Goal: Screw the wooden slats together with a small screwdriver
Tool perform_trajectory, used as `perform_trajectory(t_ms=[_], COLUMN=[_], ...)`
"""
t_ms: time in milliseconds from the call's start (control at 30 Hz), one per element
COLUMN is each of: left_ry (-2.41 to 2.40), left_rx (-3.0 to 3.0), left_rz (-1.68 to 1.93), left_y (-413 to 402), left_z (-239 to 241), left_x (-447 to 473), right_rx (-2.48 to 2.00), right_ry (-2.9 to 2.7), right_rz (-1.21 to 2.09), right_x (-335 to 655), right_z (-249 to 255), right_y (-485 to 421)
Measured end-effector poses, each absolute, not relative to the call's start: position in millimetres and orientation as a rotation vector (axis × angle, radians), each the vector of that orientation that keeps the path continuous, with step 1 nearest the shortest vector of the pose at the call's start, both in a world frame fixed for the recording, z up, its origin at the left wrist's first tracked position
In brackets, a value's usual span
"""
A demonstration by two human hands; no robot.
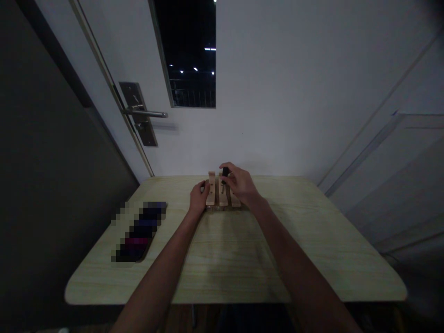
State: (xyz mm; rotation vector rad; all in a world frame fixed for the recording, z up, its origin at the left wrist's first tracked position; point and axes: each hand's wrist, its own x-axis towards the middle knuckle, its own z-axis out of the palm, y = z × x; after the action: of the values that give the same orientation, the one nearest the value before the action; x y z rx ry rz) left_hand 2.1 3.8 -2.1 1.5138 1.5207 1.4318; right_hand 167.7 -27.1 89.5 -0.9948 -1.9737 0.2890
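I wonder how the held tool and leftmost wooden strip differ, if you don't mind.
The tool has a black handle; the leftmost wooden strip is pale. The right grip holds the tool roughly upright, while the strip rests on the brown base beside the left grip. Both are near the table's far edge.

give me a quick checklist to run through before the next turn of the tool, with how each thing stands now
1. Right hand grips the small black-handled screwdriver: ok.
2. Screwdriver points down at the middle of the three pale wooden strips: ok.
3. Screwdriver tip seated properly: cannot tell, too small and dim.
4. Left hand is at the left side of the strips and their dark brown base: ok; how firmly, cannot tell.
5. Dark rectangular, pixelated object on the pale wood-grain table is apart from both hands: ok.
6. Light on the work: not ok, the scene looks dim.
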Motion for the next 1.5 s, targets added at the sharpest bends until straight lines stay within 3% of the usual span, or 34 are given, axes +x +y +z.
perform_trajectory(t_ms=[333, 900, 1267, 1500], left_ry=[1.517, 1.528, 1.525, 1.559], left_rx=[1.529, 1.563, 1.577, 1.581], left_rz=[1.409, 1.388, 1.42, 1.387], left_y=[2, 0, 4, 3], left_z=[0, 3, -3, 0], left_x=[2, 2, 0, 1], right_rx=[-0.927, -1.203, -1.312, -1.409], right_ry=[-1.941, -2.004, -2.235, -2.243], right_rz=[0.194, -0.006, 0.224, 0.136], right_x=[169, 153, 155, 158], right_z=[92, 103, 113, 122], right_y=[-22, -20, -29, -32])
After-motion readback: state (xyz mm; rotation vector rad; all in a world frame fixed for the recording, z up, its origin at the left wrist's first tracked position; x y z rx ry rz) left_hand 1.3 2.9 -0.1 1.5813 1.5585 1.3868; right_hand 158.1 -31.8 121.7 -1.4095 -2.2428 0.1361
